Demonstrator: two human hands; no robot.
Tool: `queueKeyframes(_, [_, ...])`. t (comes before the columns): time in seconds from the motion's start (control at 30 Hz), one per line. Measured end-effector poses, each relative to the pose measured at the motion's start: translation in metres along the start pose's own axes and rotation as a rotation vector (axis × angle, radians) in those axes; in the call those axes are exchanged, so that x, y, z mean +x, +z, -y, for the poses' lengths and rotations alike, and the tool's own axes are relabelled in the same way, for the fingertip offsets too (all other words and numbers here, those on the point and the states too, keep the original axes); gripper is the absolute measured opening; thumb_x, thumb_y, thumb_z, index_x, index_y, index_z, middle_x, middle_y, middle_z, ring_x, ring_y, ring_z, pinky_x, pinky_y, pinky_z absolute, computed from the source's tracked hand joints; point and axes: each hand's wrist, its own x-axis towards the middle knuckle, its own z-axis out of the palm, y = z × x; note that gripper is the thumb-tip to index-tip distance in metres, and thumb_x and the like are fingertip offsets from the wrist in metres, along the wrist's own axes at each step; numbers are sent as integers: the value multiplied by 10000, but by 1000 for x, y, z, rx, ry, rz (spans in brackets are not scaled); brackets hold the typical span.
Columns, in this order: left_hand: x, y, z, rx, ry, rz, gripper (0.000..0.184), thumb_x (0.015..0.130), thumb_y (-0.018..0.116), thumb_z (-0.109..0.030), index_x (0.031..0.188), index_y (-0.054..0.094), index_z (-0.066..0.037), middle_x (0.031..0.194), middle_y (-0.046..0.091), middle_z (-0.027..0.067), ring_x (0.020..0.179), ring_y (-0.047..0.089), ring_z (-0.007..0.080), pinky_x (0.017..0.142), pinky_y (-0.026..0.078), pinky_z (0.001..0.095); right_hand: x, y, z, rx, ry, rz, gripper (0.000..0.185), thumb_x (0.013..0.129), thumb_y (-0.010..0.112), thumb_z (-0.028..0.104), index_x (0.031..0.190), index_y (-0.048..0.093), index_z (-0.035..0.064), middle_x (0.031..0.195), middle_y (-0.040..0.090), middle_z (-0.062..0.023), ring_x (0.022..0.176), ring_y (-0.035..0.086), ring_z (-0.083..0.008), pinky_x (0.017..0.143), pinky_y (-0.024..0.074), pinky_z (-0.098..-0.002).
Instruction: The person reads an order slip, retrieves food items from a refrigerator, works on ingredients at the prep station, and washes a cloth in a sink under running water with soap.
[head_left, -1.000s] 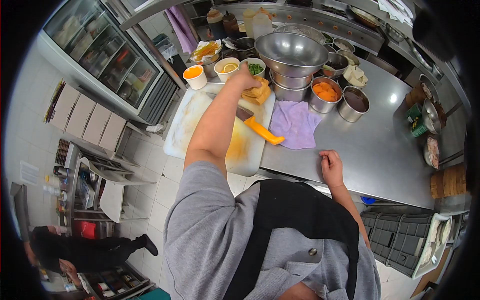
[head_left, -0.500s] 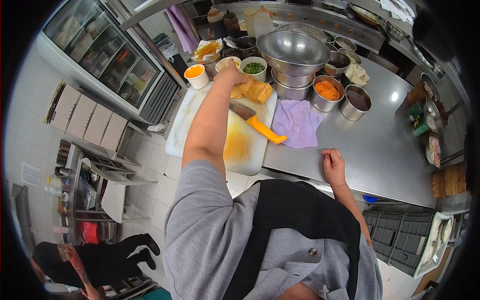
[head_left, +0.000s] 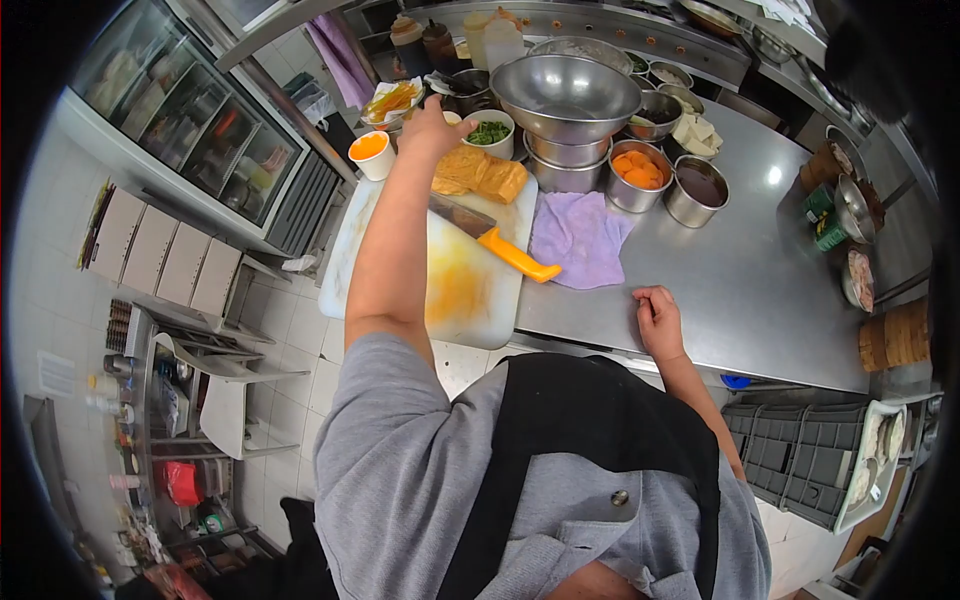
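Note:
Thumb and fingers spread apart, my left hand point(head_left: 432, 130) reaches over a white cup beside the bowl of chopped greens point(head_left: 490, 132). A cup of orange food point(head_left: 369, 152) and a bowl of yellow strips point(head_left: 392, 98) are close by. Fried golden-brown pieces point(head_left: 482, 175) lie below the hand on the white cutting board point(head_left: 385, 240). A knife with a yellow handle point(head_left: 518, 254) rests across the board and over a purple cloth point(head_left: 577, 238). My right hand point(head_left: 658, 318) is curled closed at the front edge of the steel table point(head_left: 750, 270), with nothing visible in it.
A large steel bowl point(head_left: 566, 95) sits on stacked pots. Pots of orange pieces point(head_left: 640, 172) and dark liquid point(head_left: 698, 190) stand to its right. Squeeze bottles point(head_left: 408, 45) are behind. At lower left is part of a person in dark clothes point(head_left: 270, 570).
My left hand has moved from the fried pieces leftward and farther back, leaving them on the board. My right hand has stayed at the table edge. The other person has moved lower in view.

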Motion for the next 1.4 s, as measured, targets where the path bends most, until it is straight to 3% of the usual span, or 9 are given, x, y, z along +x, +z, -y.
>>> queueKeyframes(0.17, [-68,-1,-38,-433,271,353,662,747,714,-476,1238,522,-76,1047,629,113,970,608,231,838,477,340,0,1,1,1,-2,20,132,791,518,-30,888,598,10,851,582,-131,842,546,-306,757,442,-358])
queueKeyframes(0.33, [-102,121,-82,-67,680,575,685,764,660,-512,1301,487,-122,1262,530,176,1140,526,312,961,417,382,1,2,6,-56,-81,5,137,772,539,-27,891,589,20,865,582,-135,853,543,-311,779,434,-377])
queueKeyframes(0.5, [-165,143,-130,231,403,567,689,867,518,-489,1452,260,-231,1513,158,186,1344,187,489,1081,229,528,2,3,5,-144,-137,25,140,757,554,-25,884,591,22,876,582,-138,860,540,-323,781,438,-388])
queueKeyframes(0.63, [-156,164,-119,145,442,645,603,923,448,-388,1457,249,-192,1518,105,208,1361,95,505,1094,149,565,-1,3,9,-171,-163,39,148,743,560,-26,878,597,23,899,582,-141,886,537,-334,792,439,-399])
queueKeyframes(0.83, [-157,188,-132,241,437,465,488,898,484,-225,1349,411,-53,1438,330,213,1254,389,468,990,390,497,-2,2,11,-213,-185,54,156,740,557,-26,874,612,32,915,579,-140,899,535,-335,802,443,-399])
queueKeyframes(0.9, [-141,175,-133,222,632,701,415,836,589,-216,1219,534,-67,1333,469,192,1109,544,398,864,488,440,-1,2,9,-201,-153,63,154,743,560,-21,881,612,25,918,579,-140,903,537,-330,811,443,-398])
queueKeyframes(1.03, [-134,155,-109,-38,545,641,416,765,683,-289,1123,587,-100,1258,522,160,1062,563,344,849,480,428,21,9,3,102,291,115,185,765,571,-2,946,602,8,941,581,-137,922,548,-301,841,446,-399])
queueKeyframes(1.2, [-190,115,-61,-395,626,41,496,713,727,-388,1117,573,-144,1140,558,83,1118,514,288,970,390,442,72,24,24,31,-4,57,316,789,583,45,1104,566,34,1109,565,-143,1035,537,-298,906,424,-384])
queueKeyframes(1.4, [-193,105,17,-152,819,77,497,647,756,-401,1044,598,-148,1038,573,57,1057,516,282,1042,314,484,86,72,39,-533,-186,242,594,765,631,172,1329,447,141,1330,437,-157,1198,430,-350,968,385,-431])
